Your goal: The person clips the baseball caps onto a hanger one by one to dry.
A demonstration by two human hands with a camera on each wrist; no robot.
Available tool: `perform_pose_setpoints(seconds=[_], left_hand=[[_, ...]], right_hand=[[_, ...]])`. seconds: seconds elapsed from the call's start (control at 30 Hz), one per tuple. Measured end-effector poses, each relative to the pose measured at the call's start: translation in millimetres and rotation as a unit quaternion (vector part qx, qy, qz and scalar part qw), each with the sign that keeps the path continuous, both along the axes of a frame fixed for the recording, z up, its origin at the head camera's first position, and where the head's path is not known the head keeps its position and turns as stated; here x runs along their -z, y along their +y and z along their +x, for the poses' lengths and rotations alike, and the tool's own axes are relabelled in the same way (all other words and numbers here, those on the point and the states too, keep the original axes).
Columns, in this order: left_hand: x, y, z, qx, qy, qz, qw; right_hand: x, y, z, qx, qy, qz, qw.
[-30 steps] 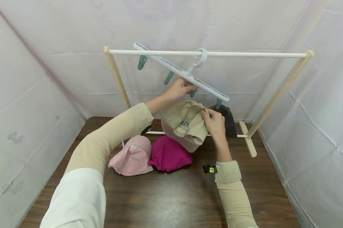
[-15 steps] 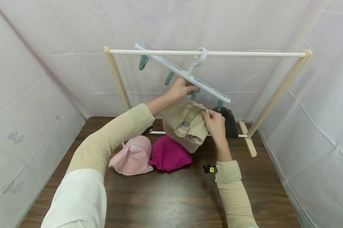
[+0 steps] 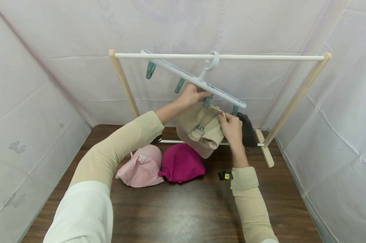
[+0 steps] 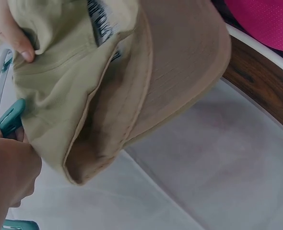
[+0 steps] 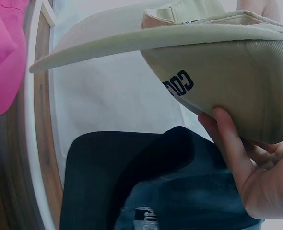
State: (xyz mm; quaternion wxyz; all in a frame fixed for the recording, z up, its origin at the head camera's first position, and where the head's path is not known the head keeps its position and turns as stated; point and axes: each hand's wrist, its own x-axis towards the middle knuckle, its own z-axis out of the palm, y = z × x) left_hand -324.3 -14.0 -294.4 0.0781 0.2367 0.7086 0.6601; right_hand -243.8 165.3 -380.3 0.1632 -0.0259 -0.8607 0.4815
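Note:
My left hand [image 3: 190, 96] pinches a teal clip [image 3: 207, 102] under the light blue hanger [image 3: 178, 71]. The hanger hooks over the white rail and tilts down to the right. Just below, my right hand [image 3: 232, 130] grips a beige cap [image 3: 198, 118] by its crown, thumb and fingers on either side. In the left wrist view, the clip's tip [image 4: 14, 112] lies against the cap's fabric; whether its jaws hold the fabric I cannot tell. A dark cap [image 3: 248, 130] hangs at the hanger's right end, below another teal clip [image 3: 235, 110].
A pink cap [image 3: 145, 168] and a magenta cap [image 3: 183, 163] lie on the brown wooden table [image 3: 183, 212]. The white rail [image 3: 268, 58] spans a rack with wooden posts [image 3: 298, 98]. Two further teal clips hang on the hanger's left half. White fabric walls surround the table.
My right hand has raised the beige cap slightly and to the right, up to the clip. The hanger's left end has dipped a little. My left hand stays at the same clip.

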Motion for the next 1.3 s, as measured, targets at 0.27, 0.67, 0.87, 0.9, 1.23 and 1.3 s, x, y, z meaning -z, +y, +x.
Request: perform_pose_setpoints(seconds=[0.27, 0.67, 0.87, 0.9, 1.23, 1.3], left_hand=[[1.9, 2.9, -0.7, -0.010, 0.001, 0.001, 1.0000], [9.0, 1.8, -1.3, -0.017, 0.000, -0.016, 0.9997], [10.1, 0.7, -1.8, -0.017, 0.022, -0.047, 0.9985], [10.2, 0.4, -1.3, -0.019, 0.027, -0.054, 0.9980], [11.1, -5.5, 1.0, 0.021, 0.025, -0.044, 0.9985], [10.6, -7.5, 0.4, 0.029, 0.029, -0.045, 0.9981]], right_hand=[[-10.4, 4.7, -2.4, 0.017, 0.018, 0.026, 0.9994], [-14.6, 11.0, -0.7, 0.003, 0.027, 0.025, 0.9993], [-16.3, 13.0, -1.2, 0.001, 0.035, 0.026, 0.9990], [-16.5, 13.0, -0.9, -0.001, 0.034, 0.024, 0.9991], [-15.6, 17.4, 0.9, -0.014, 0.047, 0.048, 0.9976], [-14.2, 18.4, 0.7, -0.024, 0.049, 0.054, 0.9971]])
